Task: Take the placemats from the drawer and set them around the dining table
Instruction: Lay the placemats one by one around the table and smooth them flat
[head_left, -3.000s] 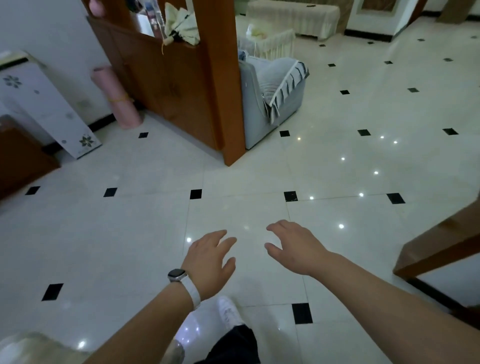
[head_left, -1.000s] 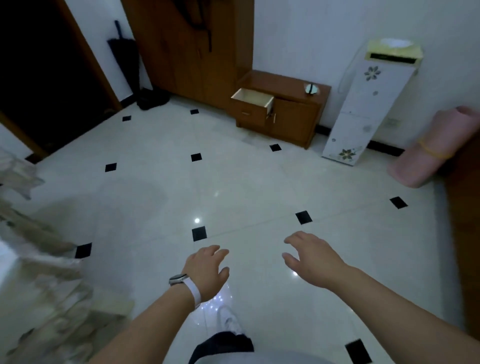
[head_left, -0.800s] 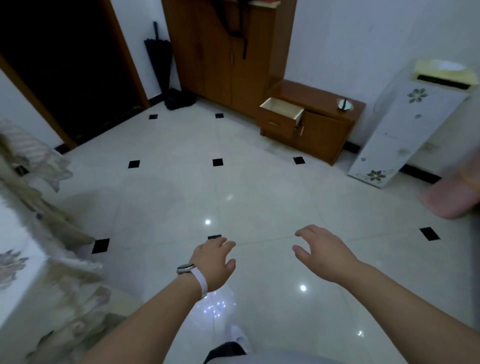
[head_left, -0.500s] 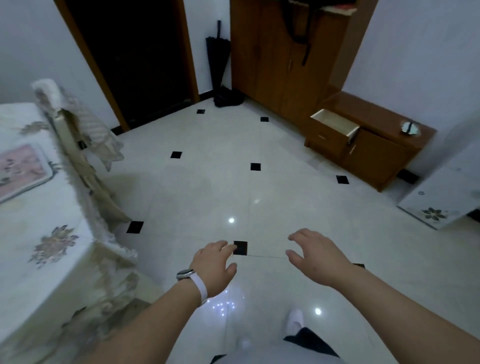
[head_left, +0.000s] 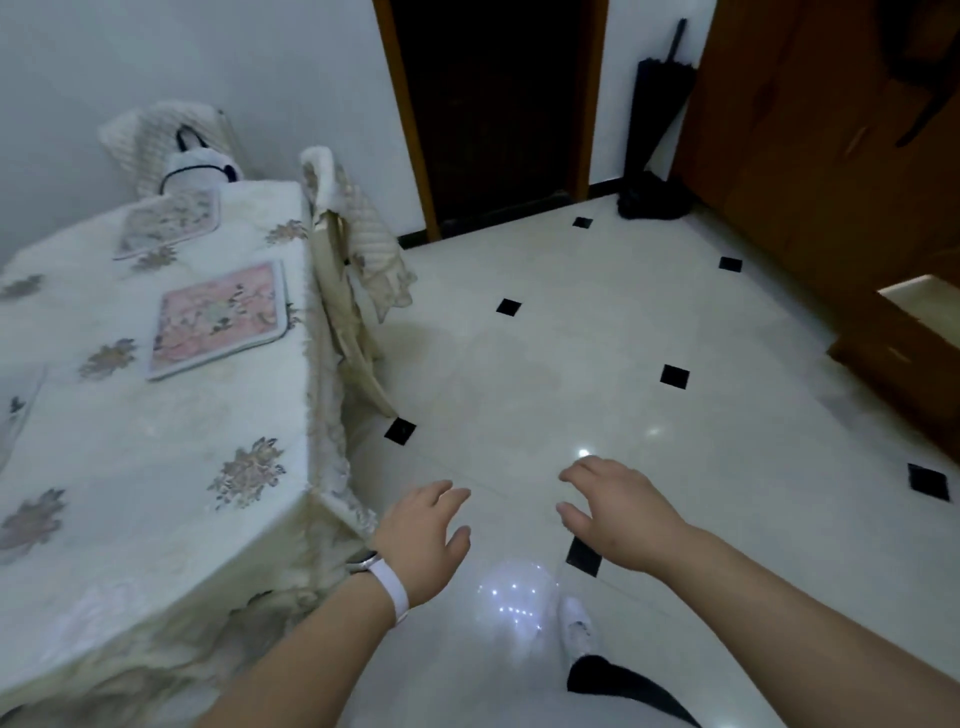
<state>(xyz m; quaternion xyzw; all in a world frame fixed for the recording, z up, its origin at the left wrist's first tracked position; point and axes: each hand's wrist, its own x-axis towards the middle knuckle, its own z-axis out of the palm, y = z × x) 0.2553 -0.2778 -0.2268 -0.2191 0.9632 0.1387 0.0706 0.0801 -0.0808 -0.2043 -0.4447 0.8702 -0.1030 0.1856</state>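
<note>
Table (head_left: 156, 467) closer — left hand (head_left: 423, 540), right hand (head_left: 618, 512) loose

Mat (head_left: 218, 317) pink w/ floral print, pale border. Cloth (head_left: 156, 467) cream w/ brownish flowers. Floor (head_left: 571, 364) white w/ black diamonds. Strap (head_left: 392, 590) white. Cabinet (head_left: 805, 130) brown.

You are looking forward and down from your head through one wide-angle camera, which is facing the dark doorway (head_left: 498, 104) across the tiled floor (head_left: 571, 364); your left hand (head_left: 423, 535) and right hand (head_left: 618, 514) are hovering close beneath the lens, the dining table (head_left: 156, 441) is sitting near along the left edge, and the drawer (head_left: 930, 306) is showing at the right edge
</note>
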